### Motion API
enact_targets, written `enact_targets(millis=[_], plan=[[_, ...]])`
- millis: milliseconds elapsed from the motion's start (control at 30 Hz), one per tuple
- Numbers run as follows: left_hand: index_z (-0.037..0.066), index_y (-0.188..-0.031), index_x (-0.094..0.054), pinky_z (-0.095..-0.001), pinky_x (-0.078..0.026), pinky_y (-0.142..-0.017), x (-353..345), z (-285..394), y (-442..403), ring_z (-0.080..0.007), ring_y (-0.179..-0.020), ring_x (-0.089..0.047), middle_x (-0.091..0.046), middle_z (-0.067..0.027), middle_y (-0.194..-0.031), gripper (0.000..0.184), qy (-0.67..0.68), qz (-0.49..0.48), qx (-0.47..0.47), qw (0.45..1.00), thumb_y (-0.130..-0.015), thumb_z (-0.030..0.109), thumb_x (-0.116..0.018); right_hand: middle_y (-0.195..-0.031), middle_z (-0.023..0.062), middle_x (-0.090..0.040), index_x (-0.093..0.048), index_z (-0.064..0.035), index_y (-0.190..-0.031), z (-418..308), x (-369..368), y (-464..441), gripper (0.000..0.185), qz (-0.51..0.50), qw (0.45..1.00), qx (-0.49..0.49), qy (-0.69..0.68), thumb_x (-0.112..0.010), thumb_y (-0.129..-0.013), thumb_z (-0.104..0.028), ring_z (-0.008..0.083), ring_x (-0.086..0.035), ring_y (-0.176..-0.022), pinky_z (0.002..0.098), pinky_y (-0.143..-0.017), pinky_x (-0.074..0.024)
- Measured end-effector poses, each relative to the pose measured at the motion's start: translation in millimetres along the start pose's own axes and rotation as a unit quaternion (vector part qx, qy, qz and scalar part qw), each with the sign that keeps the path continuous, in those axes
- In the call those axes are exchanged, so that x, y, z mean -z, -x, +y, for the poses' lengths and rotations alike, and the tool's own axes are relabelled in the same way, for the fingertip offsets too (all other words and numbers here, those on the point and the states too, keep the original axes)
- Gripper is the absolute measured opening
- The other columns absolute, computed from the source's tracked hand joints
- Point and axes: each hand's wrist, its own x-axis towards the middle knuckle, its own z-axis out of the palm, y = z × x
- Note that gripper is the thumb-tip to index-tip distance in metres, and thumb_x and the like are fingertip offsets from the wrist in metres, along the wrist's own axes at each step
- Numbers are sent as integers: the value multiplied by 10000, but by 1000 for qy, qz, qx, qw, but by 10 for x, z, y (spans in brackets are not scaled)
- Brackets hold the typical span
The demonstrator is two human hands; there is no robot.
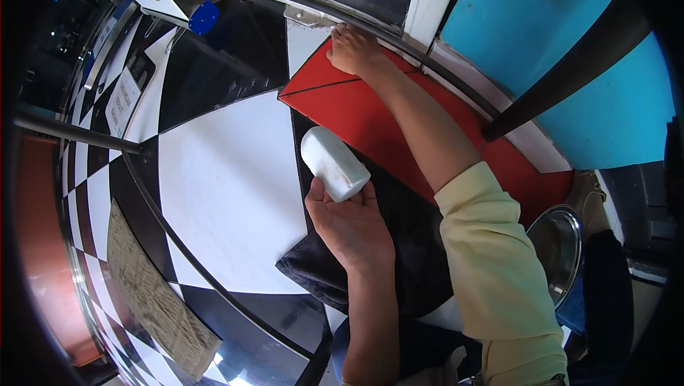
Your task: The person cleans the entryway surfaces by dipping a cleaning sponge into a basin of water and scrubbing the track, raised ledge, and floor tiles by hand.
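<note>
A small white container [333, 163], rounded at its far end, lies tilted in my left hand [353, 225]. That palm faces up, and the fingers are partly hidden under the container. My right hand [354, 49] reaches far forward to the end of the red tiled surface [342, 111], by the foot of the dark glass panel. Its fingers are curled down against the tile; whether anything is in them is hidden. A black cloth [410, 258] spreads on the floor under my left forearm.
Black and white checkered floor [228, 186] surrounds me. Metal rails [214, 272] run past on the left, and a dark pole [570, 65] slants at the right. A brown mat [153, 290] lies left, a shiny metal bowl [559, 254] right. A printed sign [125, 97] stands farther left.
</note>
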Motion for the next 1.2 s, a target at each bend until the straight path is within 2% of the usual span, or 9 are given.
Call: enact_targets(millis=[67, 300, 400, 500, 600, 733, 833, 933, 1200], plan=[[37, -1226, -475, -308, -447, -855, 28, 6, -7, -194, -1023, -567, -576, -70, -1129, 440, -2, 3, 1, 1000, -917, 348, -504, -1346, 157, -500, -505, 22, -1263, -51, 197, 23, 510, -58, 998, -6, 0, -500, -868, -302, 299, -458, -1271, 424, -1058, -370], [39, -1235, -465, -310, -430, -886, 44, -26, -22, -195, -1037, -560, -564, -73, -1148, 445, 4, -12, 7, 1000, -916, 347, -500, -1249, 250, -550, -505, 73, -1212, 345, 278, 629, 502, 11, 998, 62, -17, -515, -842, -266, 343, -521, -1195, 460, -1028, -397], [36, -1231, -468, -309, -436, -877, 14, -19, 3, -198, -1033, -562, -567, -77, -1144, 442, 1, -8, 6, 1000, -916, 345, -498, -1262, 224, -561, -625, 65, -1111, 274, 296, 538, 454, -37, 998, 28, -40, -493, -876, -300, 317, -533, -1200, 439, -1024, -406], [33, -1227, -471, -309, -444, -868, 11, -26, -1, -200, -1028, -566, -569, -78, -1140, 443, -1, -5, 3, 1000, -915, 345, -501, -1252, 238, -561, -526, 76, -1217, 66, 347, 334, 500, -26, 999, 27, -8, -476, -880, -290, 322, -534, -1193, 405, -1036, -397], [30, -1226, -474, -309, -450, -860, 15, -34, -24, -203, -1025, -569, -572, -80, -1136, 445, -20, -10, -5, 1000, -915, 346, -504, -1261, 235, -560, -556, 78, -1188, -21, 272, 6, 480, -83, 995, -15, -60, -475, -886, -286, 311, -529, -1207, 404, -1032, -400], [29, -1227, -468, -310, -443, -866, 41, -29, -50, -204, -1027, -560, -563, -84, -1140, 452, -13, -7, -20, 1000, -913, 352, -506, -1195, 223, -598, -582, 79, -1144, 15, 267, 291, 447, 19, 998, 16, 59, -515, -850, -251, 296, -581, -1127, 413, -971, -449], [30, -1226, -462, -316, -433, -876, 70, -34, -67, -200, -1025, -545, -546, -84, -1140, 459, -19, -12, -28, 999, -909, 359, -508, -1150, 203, -620, -592, 66, -1132, 244, 284, 642, 423, -5, 998, 42, 46, -521, -825, -216, 297, -614, -1054, 408, -889, -500], [35, -1220, -457, -330, -415, -896, 54, -42, -76, -199, -1045, -519, -522, -78, -1151, 459, -28, -4, -27, 999, -906, 365, -516, -1121, 175, -638, -600, 56, -1116, 387, 282, 1036, 395, 73, 996, -3, 41, -516, -809, -178, 293, -632, -1013, 390, -835, -525], [50, -1241, -444, -345, -392, -914, 75, -120, -122, -205, -1080, -488, -482, -67, -1203, 490, -45, 40, -42, 997, -896, 388, -527, -950, 141, -678, -681, -47, -846, 583, 385, 1444, 139, 92, 995, 23, 30, -564, -772, -58, 279, -649, -923, 400, -812, -525]])
